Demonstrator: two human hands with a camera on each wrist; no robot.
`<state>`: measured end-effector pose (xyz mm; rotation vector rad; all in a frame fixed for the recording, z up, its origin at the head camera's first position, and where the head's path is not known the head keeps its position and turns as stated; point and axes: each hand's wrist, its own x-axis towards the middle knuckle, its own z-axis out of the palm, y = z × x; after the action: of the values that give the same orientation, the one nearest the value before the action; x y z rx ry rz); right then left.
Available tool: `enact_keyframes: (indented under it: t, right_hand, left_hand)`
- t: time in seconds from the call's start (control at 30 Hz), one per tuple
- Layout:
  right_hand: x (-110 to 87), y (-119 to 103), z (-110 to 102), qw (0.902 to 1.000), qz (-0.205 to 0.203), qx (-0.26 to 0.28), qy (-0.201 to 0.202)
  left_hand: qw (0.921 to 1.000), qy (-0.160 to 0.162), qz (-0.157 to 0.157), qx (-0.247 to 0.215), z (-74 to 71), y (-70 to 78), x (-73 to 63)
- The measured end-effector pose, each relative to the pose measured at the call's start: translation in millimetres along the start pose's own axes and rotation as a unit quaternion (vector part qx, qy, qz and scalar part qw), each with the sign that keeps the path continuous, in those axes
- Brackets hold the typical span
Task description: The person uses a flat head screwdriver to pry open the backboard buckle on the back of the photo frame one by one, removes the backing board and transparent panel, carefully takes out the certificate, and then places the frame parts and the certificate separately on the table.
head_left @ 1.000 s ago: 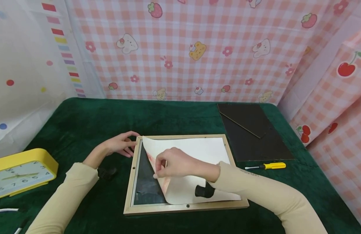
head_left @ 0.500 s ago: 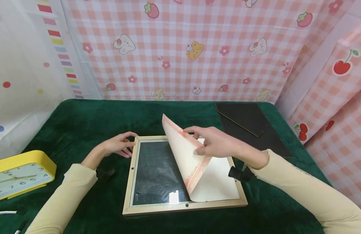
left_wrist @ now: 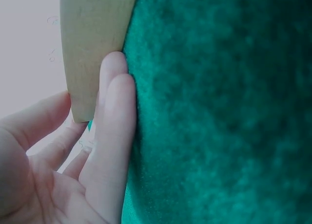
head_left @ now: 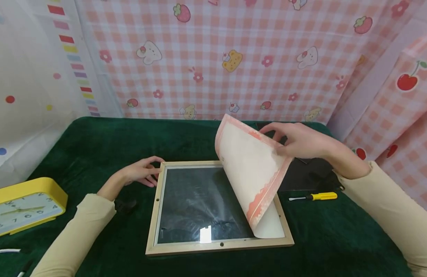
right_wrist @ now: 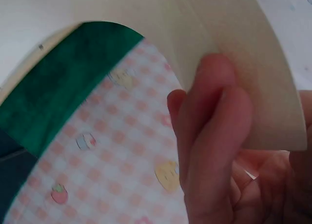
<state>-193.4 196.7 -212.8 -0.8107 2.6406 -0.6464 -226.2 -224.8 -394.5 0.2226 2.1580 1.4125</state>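
A light wooden picture frame (head_left: 218, 244) lies on the green cloth, with a glassy pane (head_left: 196, 204) inside that reflects a bright patch. My left hand (head_left: 142, 172) holds the frame's far left corner. The left wrist view shows that wooden corner (left_wrist: 95, 53) between the thumb and fingers. My right hand (head_left: 301, 141) pinches one edge of a cream paper sheet (head_left: 249, 157) with a pink ornamental border. The sheet is curled up, its lower right part still lying in the frame. In the right wrist view the fingers (right_wrist: 214, 121) press against the paper's plain back.
Right of the frame lies a black backing board (head_left: 296, 175), partly hidden by the right hand. Near it is a screwdriver (head_left: 322, 196) with a yellow handle. A yellow clock (head_left: 28, 206) stands at the left, with white cable ends (head_left: 5, 251) below. A checked curtain (head_left: 213, 57) hangs behind.
My right hand has lifted the sheet's left side and carried it up and to the right, uncovering most of the pane. The left hand has stayed at the corner.
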Motion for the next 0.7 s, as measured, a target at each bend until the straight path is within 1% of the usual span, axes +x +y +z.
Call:
enact_keyframes:
  t: [0.1, 0.2, 0.3, 0.4, 0.47, 0.53, 0.6, 0.67, 0.7]
  right_hand:
    - [-7.5, -1, -15, 0.9997, 0.0, 0.019, 0.012]
    - [-16.9, -3, -32, 0.999, -0.008, 0.024, 0.037]
    - [-27.5, -3, -47, 0.9962, -0.026, 0.021, 0.08]
    - [-36.4, 0, -59, 0.9894, -0.038, 0.028, 0.137]
    - [-39.8, 3, -64, 0.9839, -0.034, 0.047, 0.169]
    - [-41.8, 7, -67, 0.9795, -0.021, 0.044, 0.196]
    - [-42.5, 9, -69, 0.9759, 0.0, 0.01, 0.218]
    - [-43.2, 11, -71, 0.9695, 0.018, -0.057, 0.238]
    - [-43.3, 11, -72, 0.9638, 0.026, -0.095, 0.248]
  left_hand:
    - [1.0, -0.003, 0.004, 0.003, 0.2, 1.9, -1.3]
    - [1.0, -0.001, 0.004, 0.004, 0.8, 3.3, -1.9]
    - [1.0, 0.0, 0.004, 0.005, 1.1, 3.2, -1.5]
    - [1.0, 0.0, 0.007, 0.007, 0.8, 2.8, -1.3]
    - [1.0, 0.001, 0.007, 0.006, 0.6, 2.9, -1.7]
    - [0.9999, 0.0, 0.009, 0.005, 0.5, 3.3, -2.6]
    - [0.9999, -0.002, 0.01, 0.005, 0.9, 3.9, -3.8]
    - [0.9999, -0.001, 0.01, 0.005, 1.6, 4.9, -5.0]
    - [0.9999, -0.001, 0.012, 0.007, 1.9, 5.4, -5.6]
